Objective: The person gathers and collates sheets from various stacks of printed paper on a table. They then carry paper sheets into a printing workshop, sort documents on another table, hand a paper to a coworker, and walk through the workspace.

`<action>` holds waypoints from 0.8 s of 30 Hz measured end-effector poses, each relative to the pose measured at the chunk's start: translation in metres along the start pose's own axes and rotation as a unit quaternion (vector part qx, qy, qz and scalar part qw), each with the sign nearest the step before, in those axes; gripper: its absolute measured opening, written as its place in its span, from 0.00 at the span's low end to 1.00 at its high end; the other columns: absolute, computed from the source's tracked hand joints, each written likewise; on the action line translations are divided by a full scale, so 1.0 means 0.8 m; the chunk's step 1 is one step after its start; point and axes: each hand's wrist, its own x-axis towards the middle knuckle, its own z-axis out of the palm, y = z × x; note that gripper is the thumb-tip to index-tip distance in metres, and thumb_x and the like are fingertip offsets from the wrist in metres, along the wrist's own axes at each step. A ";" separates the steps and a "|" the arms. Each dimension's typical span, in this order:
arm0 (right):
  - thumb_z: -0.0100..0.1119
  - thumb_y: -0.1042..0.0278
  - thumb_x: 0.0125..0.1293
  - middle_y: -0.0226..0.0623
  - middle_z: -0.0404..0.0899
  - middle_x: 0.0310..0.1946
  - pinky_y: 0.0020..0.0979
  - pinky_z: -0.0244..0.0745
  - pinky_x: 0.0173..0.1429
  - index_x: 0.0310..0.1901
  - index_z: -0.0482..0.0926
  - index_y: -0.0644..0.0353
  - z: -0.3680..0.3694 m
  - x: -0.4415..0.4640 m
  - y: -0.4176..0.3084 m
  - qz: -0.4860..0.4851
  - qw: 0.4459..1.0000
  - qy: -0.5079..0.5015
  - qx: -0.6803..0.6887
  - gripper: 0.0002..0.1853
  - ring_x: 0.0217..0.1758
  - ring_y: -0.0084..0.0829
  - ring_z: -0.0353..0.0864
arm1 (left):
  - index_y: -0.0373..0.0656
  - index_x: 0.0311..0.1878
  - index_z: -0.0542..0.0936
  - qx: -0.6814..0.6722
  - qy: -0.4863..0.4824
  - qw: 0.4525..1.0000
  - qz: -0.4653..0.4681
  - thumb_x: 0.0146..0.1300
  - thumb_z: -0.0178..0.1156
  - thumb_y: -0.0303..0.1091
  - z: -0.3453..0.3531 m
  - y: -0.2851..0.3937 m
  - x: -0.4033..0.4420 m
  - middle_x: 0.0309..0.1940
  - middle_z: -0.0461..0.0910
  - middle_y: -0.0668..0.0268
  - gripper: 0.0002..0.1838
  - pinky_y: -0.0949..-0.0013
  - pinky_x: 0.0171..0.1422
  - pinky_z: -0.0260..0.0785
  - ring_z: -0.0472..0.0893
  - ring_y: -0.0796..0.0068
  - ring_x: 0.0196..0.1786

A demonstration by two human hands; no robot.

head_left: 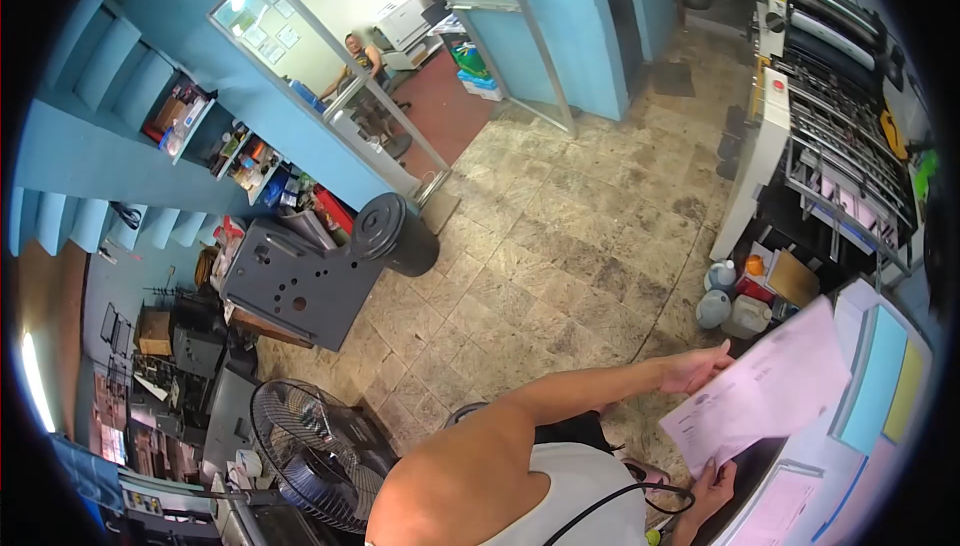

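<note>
A pink printed sheet of paper point(765, 386) is held up tilted at the right, above the edge of a white work surface. My left hand point(693, 369) reaches across to the sheet's upper left edge, its fingers closed there and partly behind the paper. At the lower corner, my right hand point(711, 489) pinches the sheet between thumb and fingers. Below and right of it lies a stack of pink printed sheets point(778, 508). Blue paper point(872, 381) and yellow paper point(903, 393) lie farther along the same surface.
A printing press point(840, 116) stands at the upper right, with plastic jugs point(748, 317) on the floor below it. Left are a standing fan point(310, 456), a grey perforated panel point(295, 281) and a black lidded bin point(395, 234). Another person point(365, 56) sits beyond the doorway.
</note>
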 end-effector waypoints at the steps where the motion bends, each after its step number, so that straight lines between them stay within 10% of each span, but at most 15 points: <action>1: 0.55 0.79 0.68 0.35 0.76 0.31 0.24 0.68 0.44 0.40 0.75 0.70 0.012 0.000 -0.013 -0.002 1.000 -0.006 -0.002 0.03 0.35 0.24 0.70 | 0.40 0.73 0.65 0.017 0.027 0.999 0.043 0.73 0.43 0.66 -0.011 0.002 -0.011 0.64 0.75 0.57 0.41 0.61 0.63 0.71 0.76 0.67 0.64; 6: 0.57 0.77 0.66 0.38 0.75 0.29 0.28 0.71 0.42 0.41 0.75 0.71 0.047 0.003 0.000 0.004 1.000 -0.022 -0.009 0.06 0.34 0.25 0.70 | 0.39 0.67 0.73 0.003 0.147 0.985 0.087 0.65 0.68 0.37 -0.030 0.026 -0.054 0.59 0.78 0.56 0.30 0.61 0.63 0.73 0.77 0.67 0.63; 10: 0.64 0.72 0.63 0.41 0.81 0.30 0.30 0.71 0.33 0.48 0.80 0.69 0.038 0.002 0.011 0.012 0.999 -0.041 -0.023 0.14 0.27 0.31 0.74 | 0.38 0.53 0.82 0.106 0.322 0.941 0.008 0.63 0.69 0.45 -0.079 -0.008 -0.053 0.48 0.83 0.64 0.23 0.64 0.57 0.75 0.82 0.69 0.51; 13: 0.65 0.60 0.62 0.41 0.77 0.25 0.38 0.70 0.34 0.43 0.81 0.62 0.018 -0.017 0.054 0.054 0.983 -0.056 -0.167 0.14 0.28 0.31 0.74 | 0.36 0.54 0.80 0.035 0.350 0.936 -0.018 0.66 0.65 0.32 -0.047 0.003 -0.056 0.45 0.84 0.55 0.16 0.60 0.46 0.83 0.86 0.64 0.42; 24: 0.67 0.71 0.64 0.39 0.82 0.43 0.29 0.78 0.50 0.68 0.65 0.63 -0.076 -0.010 0.100 0.135 0.975 -0.104 0.144 0.33 0.45 0.26 0.81 | 0.38 0.48 0.83 0.143 0.298 0.944 0.007 0.61 0.70 0.31 0.012 -0.028 -0.028 0.39 0.86 0.60 0.13 0.67 0.42 0.80 0.86 0.74 0.37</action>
